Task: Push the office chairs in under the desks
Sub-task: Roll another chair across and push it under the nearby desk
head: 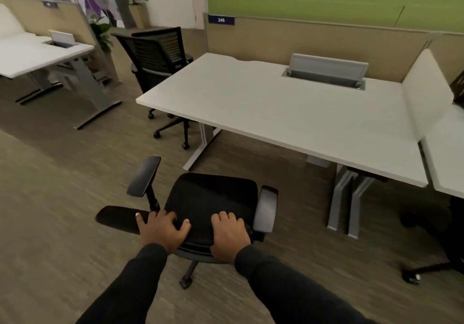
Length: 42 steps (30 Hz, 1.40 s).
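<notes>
A black office chair (pixel 211 198) stands on the floor in front of a white desk (pixel 263 103), its seat facing the desk and short of the desk's front edge. My left hand (pixel 162 229) grips the top of its backrest on the left. My right hand (pixel 229 232) grips the same top edge on the right. A second black chair (pixel 155 57) stands at the left end of that desk, outside it.
Another white desk (pixel 37 55) stands at the far left. A third desk (pixel 447 163) adjoins on the right behind a white divider (pixel 424 93), with a dark chair base (pixel 424 271) below it. Grey desk legs (pixel 344 198) stand ahead on the right. Potted plants are by the far wall.
</notes>
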Available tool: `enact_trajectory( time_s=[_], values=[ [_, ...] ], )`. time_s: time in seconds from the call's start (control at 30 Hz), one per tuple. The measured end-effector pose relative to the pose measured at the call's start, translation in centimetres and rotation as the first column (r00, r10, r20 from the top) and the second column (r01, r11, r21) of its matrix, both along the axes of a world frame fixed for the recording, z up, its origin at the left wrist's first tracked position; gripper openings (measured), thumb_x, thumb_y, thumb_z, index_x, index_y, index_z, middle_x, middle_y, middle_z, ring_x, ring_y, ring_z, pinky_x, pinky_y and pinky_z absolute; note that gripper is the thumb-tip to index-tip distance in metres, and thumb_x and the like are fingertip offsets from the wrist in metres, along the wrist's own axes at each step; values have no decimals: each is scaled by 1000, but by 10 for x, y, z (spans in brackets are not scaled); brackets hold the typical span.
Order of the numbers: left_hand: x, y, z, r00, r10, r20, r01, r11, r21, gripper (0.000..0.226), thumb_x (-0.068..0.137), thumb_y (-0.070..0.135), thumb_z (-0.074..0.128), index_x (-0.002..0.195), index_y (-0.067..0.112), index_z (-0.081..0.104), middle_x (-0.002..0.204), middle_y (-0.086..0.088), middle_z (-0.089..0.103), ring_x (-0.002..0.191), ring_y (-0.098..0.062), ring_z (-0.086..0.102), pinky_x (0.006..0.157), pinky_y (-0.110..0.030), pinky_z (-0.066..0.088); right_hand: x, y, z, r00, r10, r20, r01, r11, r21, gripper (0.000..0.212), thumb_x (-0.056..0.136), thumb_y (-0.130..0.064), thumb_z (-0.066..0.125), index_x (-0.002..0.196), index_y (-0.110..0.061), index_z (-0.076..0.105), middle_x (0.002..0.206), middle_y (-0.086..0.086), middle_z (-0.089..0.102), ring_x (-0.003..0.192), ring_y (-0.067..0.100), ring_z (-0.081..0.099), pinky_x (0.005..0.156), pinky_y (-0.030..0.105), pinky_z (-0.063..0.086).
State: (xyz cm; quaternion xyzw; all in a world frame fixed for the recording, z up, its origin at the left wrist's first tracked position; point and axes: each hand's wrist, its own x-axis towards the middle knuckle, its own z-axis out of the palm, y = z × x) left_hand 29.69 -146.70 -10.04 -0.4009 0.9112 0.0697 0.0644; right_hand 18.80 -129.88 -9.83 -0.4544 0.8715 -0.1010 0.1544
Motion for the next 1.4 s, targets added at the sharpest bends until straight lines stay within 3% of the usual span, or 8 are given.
enact_trajectory(
  time_s=[0.4,0.83,0.97,1.4],
  values=[
    [-158,-11,3,980,-199,25,199,980,10,60,89,71,33,108,29,71,114,3,65,123,-23,51,118,-64,10,-126,11,2,989,-138,-48,137,990,-23,56,78,-38,70,125,-15,49,123,10,53,113,33,50,91,49,47],
    [-289,-93,9,940,-335,56,336,942,-2,65,93,71,32,116,22,69,115,1,66,121,-22,55,119,-67,7,-232,-64,-12,964,-252,-83,244,965,-94,54,75,-41,69,120,-17,51,115,7,54,105,31,52,83,45,46],
    [-319,-115,7,936,-351,43,351,936,0,66,92,73,31,114,23,70,113,0,67,119,-22,56,118,-69,8,-261,-82,-8,964,-255,-70,251,966,-65,58,78,-40,70,126,-16,49,119,9,53,109,32,51,86,46,45],
    [-382,-145,13,940,-331,86,332,943,1,68,97,70,23,133,25,60,142,-3,55,141,-26,39,115,-75,5,-328,-120,0,962,-271,-43,269,961,-58,54,79,-33,69,127,-16,52,122,12,56,112,34,54,90,43,43]
  ],
)
